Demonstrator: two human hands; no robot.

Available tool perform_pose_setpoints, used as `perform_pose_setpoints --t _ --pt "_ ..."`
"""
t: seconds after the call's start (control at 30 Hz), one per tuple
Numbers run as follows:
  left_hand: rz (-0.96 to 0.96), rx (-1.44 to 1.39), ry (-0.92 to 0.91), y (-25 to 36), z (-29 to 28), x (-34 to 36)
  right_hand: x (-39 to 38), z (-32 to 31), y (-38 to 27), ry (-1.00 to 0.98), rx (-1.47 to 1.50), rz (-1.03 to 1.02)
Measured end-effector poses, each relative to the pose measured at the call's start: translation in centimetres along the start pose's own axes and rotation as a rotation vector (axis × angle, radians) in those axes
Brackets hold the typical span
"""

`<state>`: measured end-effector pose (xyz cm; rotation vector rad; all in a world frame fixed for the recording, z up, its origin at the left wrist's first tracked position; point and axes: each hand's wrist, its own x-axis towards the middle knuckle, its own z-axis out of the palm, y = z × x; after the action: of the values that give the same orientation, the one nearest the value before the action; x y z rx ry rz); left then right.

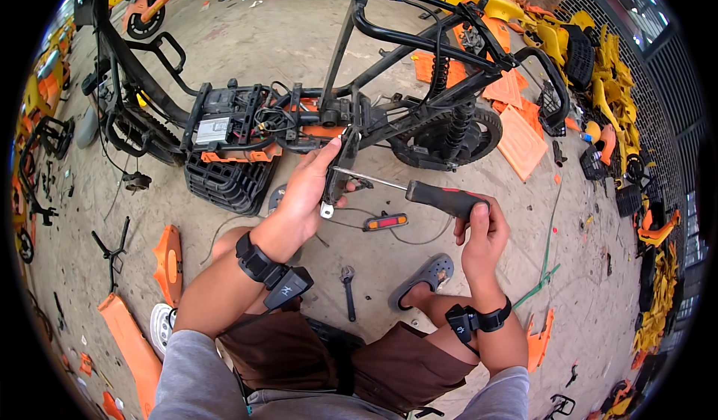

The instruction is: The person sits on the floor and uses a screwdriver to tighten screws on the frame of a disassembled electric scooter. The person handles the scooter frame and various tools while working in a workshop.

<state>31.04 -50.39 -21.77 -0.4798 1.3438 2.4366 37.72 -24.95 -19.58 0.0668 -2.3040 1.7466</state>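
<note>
My left hand grips a black bracket-like part that hangs from the stripped black bike frame. My right hand is closed around the black and red handle of a long screwdriver. Its metal shaft runs left and its tip meets the bracket near my left thumb. The frame lies on its side on the concrete, with a black battery box and tangled wires at its middle and a rear wheel with a spring at the right.
A wrench lies on the concrete between my knees, a small red reflector light on a cable lies just beyond. A black crate stands under the frame. Orange panels and yellow body parts pile up at right, more orange pieces at left.
</note>
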Motion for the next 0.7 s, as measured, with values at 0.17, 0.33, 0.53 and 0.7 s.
perform_pose_setpoints --t 0.17,0.33,0.53,0.7 --pt "0.018 0.074 0.009 0.0 0.5 -0.4 0.4 1.1 -0.1 0.074 0.137 -0.005" --pt "0.004 0.067 -0.003 -0.1 0.4 -0.2 0.7 1.2 0.3 0.046 0.235 -0.142" --pt "0.015 0.074 0.007 -0.2 0.3 -0.3 0.4 1.2 -0.3 0.073 0.004 -0.109" --pt "0.012 0.073 0.009 -0.1 0.6 -0.4 0.4 0.4 0.3 0.039 0.057 0.028"
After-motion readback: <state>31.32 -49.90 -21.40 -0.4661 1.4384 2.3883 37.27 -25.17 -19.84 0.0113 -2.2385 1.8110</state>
